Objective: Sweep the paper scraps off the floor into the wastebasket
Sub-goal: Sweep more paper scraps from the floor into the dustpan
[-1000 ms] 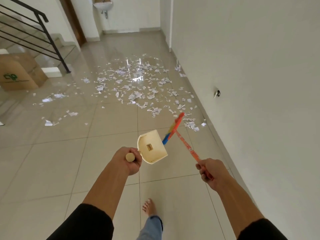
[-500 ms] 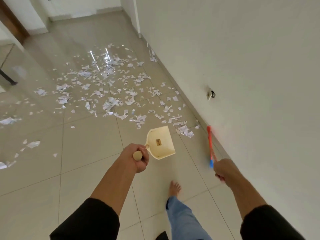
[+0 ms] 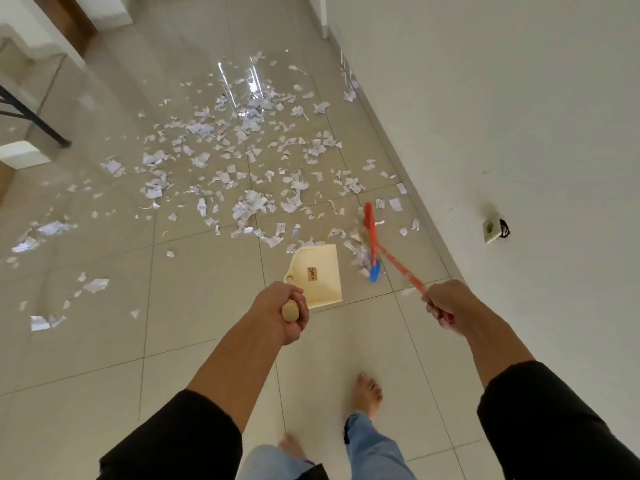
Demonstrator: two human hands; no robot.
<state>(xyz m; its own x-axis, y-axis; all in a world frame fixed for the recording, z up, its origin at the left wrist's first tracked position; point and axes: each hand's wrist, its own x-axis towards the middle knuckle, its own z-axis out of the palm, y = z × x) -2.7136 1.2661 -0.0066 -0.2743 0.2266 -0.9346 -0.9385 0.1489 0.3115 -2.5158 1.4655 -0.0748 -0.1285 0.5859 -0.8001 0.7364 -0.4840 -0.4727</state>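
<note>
Cream dustpan (image 3: 318, 275) handle in left hand's (image 3: 284, 311) curled fingers (image 3: 298, 327)

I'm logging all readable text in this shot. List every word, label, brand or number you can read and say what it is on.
"casa", as best it reads: small tan label on the cream dustpan, which the left hand holds by its handle.
Paper scraps on the floor: faint print, too small and blurred to read.
Broom gripped by the right hand: no legible markings.
Wall socket: no text visible.

Home hallway: tiled floor (image 3: 194, 341), stair railing (image 3: 31, 116), wall socket (image 3: 493, 230).
</note>
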